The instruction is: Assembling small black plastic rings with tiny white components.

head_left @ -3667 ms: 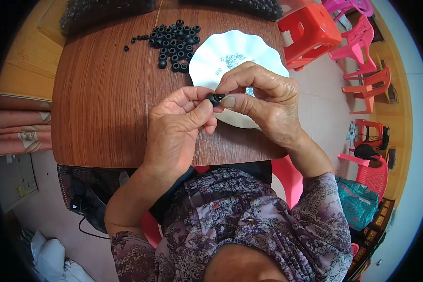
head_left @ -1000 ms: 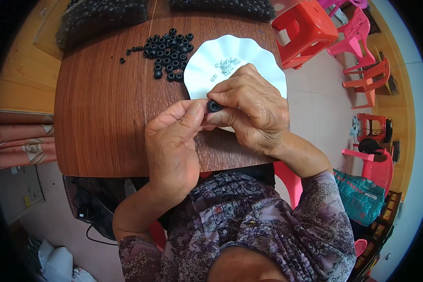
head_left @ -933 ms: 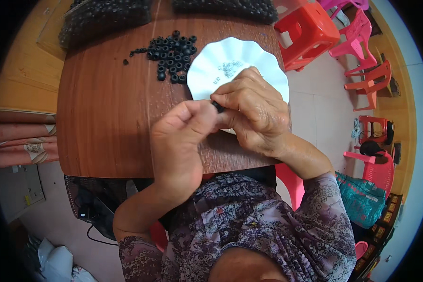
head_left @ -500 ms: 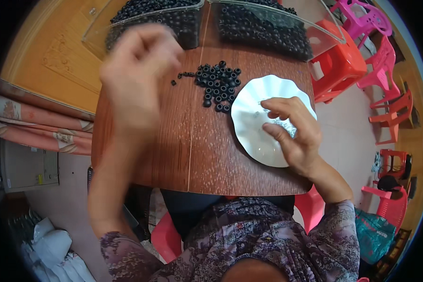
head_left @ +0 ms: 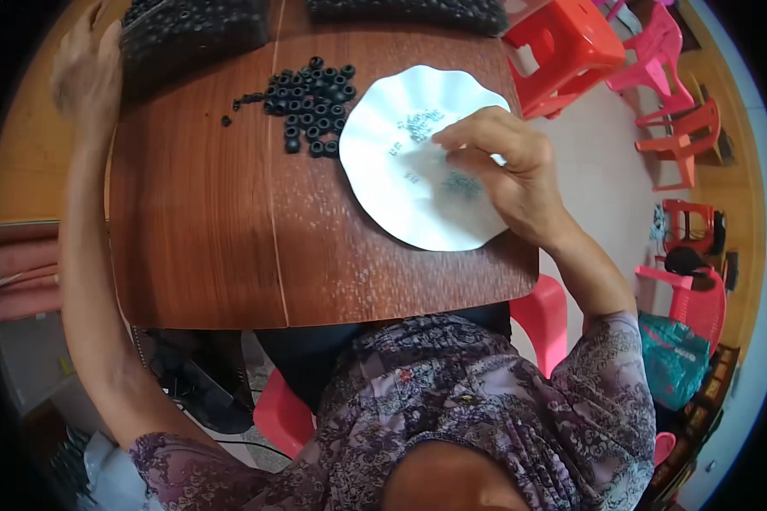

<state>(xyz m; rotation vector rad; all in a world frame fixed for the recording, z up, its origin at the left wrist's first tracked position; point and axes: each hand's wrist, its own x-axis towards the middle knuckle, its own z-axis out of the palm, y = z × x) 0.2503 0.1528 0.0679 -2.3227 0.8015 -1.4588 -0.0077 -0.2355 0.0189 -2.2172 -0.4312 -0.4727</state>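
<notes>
Head view showed the right hand [head_left: 503, 170] resting in the white scalloped dish [head_left: 383, 183], fingertips pinched over tiny pieces there, whether anything was gripped could not be told. The left hand [head_left: 85, 68] was stretched to the tray of black rings [head_left: 192, 30] at the table's far corner, its grasp unreadable. Loose black rings [head_left: 311, 106], small, round and holed, lay piled beside the dish; they could be scattered by a careless sweep.
</notes>
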